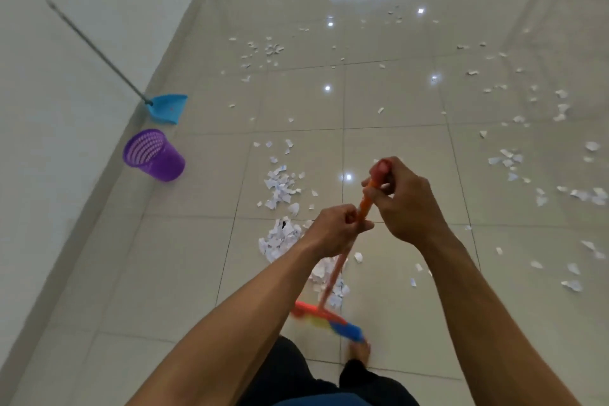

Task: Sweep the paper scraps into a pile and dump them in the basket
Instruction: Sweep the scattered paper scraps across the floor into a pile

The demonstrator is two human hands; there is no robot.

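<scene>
Gripping the broom (333, 280) two-handed, you have your left hand (336, 229) curled round the handle lower down and your right hand (403, 199) wrapped just under its red top. The handle slants down and away from you to the blurred head by your feet. The pile (281, 237) lies just beyond the head, ahead and left. Loose scraps (507, 158) sit well off to the right, on your right hand's side. The basket (153, 155) stands farther left by the wall, near the dustpan (168, 108). Your next stroke probably needs to pull leftward.
</scene>
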